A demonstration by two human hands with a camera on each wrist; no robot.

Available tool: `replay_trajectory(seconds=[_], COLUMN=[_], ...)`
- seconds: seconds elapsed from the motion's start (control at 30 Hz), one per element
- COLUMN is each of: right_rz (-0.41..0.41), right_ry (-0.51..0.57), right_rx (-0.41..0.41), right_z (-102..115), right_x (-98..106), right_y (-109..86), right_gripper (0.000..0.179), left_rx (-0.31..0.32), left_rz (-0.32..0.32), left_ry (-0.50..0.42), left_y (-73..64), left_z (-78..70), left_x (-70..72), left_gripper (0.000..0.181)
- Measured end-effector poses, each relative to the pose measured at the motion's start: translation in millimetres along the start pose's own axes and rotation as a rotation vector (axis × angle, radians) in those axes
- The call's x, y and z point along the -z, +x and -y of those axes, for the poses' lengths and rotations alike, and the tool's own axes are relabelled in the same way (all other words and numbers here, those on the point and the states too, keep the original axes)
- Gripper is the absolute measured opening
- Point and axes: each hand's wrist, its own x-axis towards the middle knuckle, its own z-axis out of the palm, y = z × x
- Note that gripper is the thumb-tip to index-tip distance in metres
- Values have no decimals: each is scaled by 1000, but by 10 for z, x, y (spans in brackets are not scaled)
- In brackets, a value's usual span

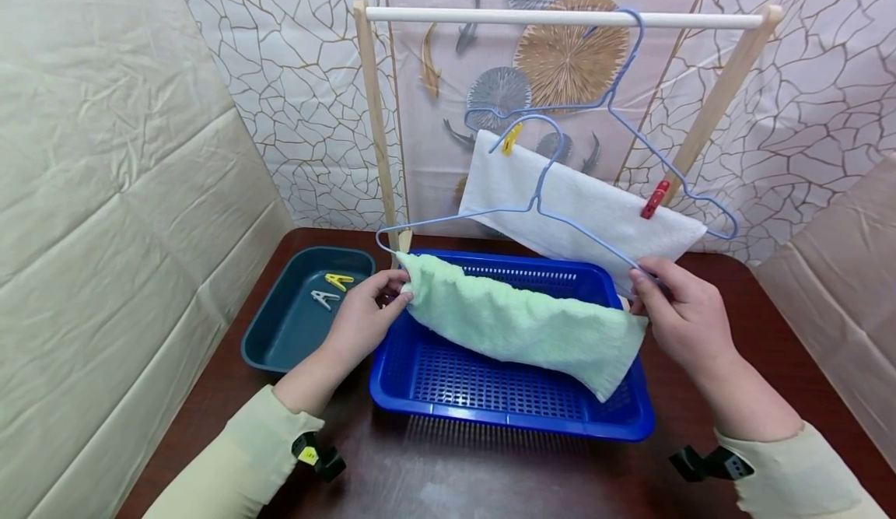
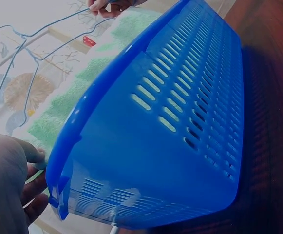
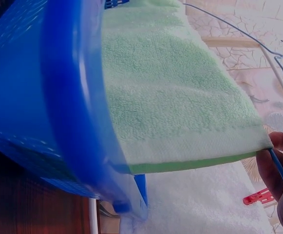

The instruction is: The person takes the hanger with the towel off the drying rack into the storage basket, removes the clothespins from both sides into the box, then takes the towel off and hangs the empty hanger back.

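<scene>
The green towel point(image 1: 521, 318) between the left grip point(image 1: 365, 310) and right grip point(image 1: 686, 317) hides the bottom of the front blue hanger point(image 1: 537, 194). Behind the right grip, part of the white towel point(image 1: 602, 212) is hidden. Each wrist view cuts off part of its grip. Marks on the yellow tag point(image 1: 306, 450) below the left grip are too tiny to read.
</scene>
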Motion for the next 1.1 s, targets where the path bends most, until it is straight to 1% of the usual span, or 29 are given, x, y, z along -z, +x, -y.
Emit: replay_trajectory(seconds=[0.1,0.27,0.6,0.83,1.1], right_rz=[2,6,13,10,6], right_ry=[-7,-9,-12,-18,-14], right_rx=[4,9,8,7,8], right_z=[-1,2,8,20,36], right_x=[1,-4,-23,-31,-32], right_y=[-2,-5,-7,-3,11], right_gripper=[12,12,12,12,12], left_rx=[-17,-27,-51,-86,-120], left_rz=[10,26,62,73,86], left_ry=[20,61,223,271,303], left_y=[2,-6,-27,-42,-45], left_z=[10,5,-13,-48,-28], left_x=[-20,-30,-47,-45,-65], left_gripper=[27,29,27,25,23])
